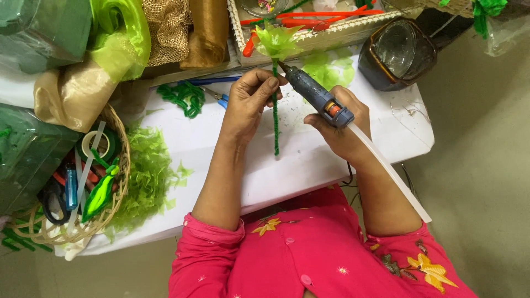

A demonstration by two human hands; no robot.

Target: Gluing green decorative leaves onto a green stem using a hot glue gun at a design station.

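My left hand [251,102] grips a green pipe-cleaner stem [275,124] that stands roughly upright over the white table [210,138], with a light green fabric flower [277,41] at its top. My right hand [342,129] holds a blue glue gun [317,96]. Its nozzle touches the stem just below the flower. A long clear glue stick [389,174] sticks out of the gun's back toward my right elbow.
A wicker basket [118,190] at the left holds tape rolls, scissors, glue sticks and a lighter. Green fabric scraps [149,171] lie beside it. Fabric rolls [118,33] stand at the back left, a tray [309,38] of craft pieces behind, a dark glass bowl [397,52] at right.
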